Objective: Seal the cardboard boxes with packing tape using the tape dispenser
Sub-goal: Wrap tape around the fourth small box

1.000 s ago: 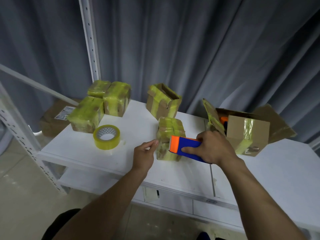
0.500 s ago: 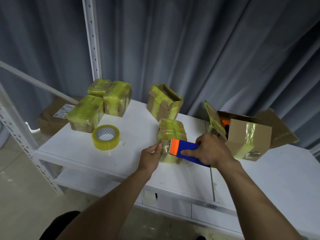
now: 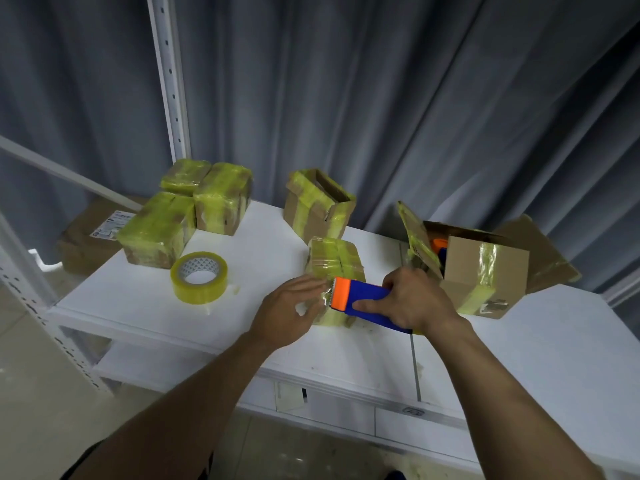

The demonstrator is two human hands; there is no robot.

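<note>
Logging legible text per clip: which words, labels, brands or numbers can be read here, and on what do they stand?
Nothing is legible.
White shipping label on the brown cardboard parcel at far left: print too blurred to read.
Dark sticker on the open brown cardboard box at right: too small, blurred.
Core of the yellow tape roll: triangle pattern, no letters.
Blue and orange tape dispenser: no print visible.
</note>
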